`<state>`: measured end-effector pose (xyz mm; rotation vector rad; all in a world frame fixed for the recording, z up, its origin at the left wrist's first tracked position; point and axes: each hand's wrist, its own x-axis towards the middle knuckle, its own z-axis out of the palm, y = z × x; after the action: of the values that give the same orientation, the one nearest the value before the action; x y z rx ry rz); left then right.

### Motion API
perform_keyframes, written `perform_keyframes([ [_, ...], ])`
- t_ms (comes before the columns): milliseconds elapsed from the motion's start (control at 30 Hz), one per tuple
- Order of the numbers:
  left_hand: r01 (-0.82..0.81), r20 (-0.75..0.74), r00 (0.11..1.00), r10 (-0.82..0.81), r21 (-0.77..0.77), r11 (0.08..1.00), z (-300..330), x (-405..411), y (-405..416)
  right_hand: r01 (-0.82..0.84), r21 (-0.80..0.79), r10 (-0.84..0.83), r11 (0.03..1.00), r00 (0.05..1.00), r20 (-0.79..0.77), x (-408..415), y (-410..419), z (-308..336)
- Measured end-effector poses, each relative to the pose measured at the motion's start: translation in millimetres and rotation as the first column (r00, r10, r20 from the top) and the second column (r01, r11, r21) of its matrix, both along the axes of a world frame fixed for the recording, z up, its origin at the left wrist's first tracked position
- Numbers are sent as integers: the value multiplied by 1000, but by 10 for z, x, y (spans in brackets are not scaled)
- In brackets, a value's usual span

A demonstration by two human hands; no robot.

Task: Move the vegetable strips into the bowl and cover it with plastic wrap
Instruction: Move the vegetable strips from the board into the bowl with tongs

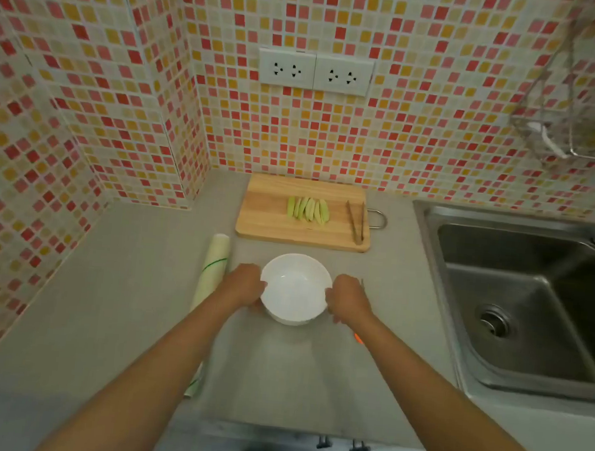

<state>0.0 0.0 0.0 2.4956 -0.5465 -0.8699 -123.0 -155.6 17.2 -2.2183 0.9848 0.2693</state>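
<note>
Both hands on the round white ceramic bowl (295,288), which sits on the grey tabletop (110,291) near the front edge, centre of view. Left hand (246,285) grips the bowl's left rim, fingers curled around the side; right hand (349,299) grips the right rim the same way. Bowl interior is bare white, no contents visible. The pale green vegetable strips (308,209) are not in the bowl: they lie side by side in a tight row on the rectangular light wooden cutting board (271,219), which lies flat behind the bowl, against the mosaic-tiled wall (424,110). A pair of slim brown tongs (355,221) lies on the right end of the same board, apart from the strips; a metal loop handle (378,218) sticks out from the board's right edge. The roll of plastic wrap with green markings (209,289) lies on the tabletop just left of the bowl, long axis running front to back, partly hidden by the left forearm. A small orange item (358,338) pokes out beside the right wrist, too hidden to identify. Stainless steel sink (527,299) is set in at the right, basin holding only its drain fitting. Two white wall sockets (315,71) above the board; a wire rack (586,117) hangs top right, contents blurred.
</note>
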Motion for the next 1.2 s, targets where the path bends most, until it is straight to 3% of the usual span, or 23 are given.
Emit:
perform_keyframes([
  [200, 10, 40, 999, -5, -136, 991, -18, 252, -108, 144, 125, -156, 982, 984, 89, 249, -180, -78],
  [500, 23, 117, 993, -2, -184, 983, -107, 581, -279, 186, 105, -194, 977, 978, 77, 557, -343, -128],
  [567, 7, 114, 993, 16, -199, 980, -159, 589, -269, 142, 42, -143, 989, 990, 15, 564, -405, -152],
  [633, -19, 96, 994, 42, -229, 973, -204, 580, -249, 99, -124, -101, 987, 995, -8, 603, -522, -149],
  [733, -73, 50, 994, 92, -302, 950, -262, 547, -229, 137, -376, -121, 917, 991, 64, 809, -827, -122],
  [800, -108, 36, 991, 127, -335, 936, -285, 522, -216, 149, -456, -123, 877, 989, 85, 1008, -1036, -132],
  [1033, -155, 2, 986, 169, -383, 910, -355, 467, -192, 71, -432, -144, 899, 980, -139, 1421, -1290, -300],
  [1200, -161, -10, 985, 170, -375, 913, -372, 459, -193, 177, -360, -209, 916, 977, -50, 1434, -1260, -380],
])
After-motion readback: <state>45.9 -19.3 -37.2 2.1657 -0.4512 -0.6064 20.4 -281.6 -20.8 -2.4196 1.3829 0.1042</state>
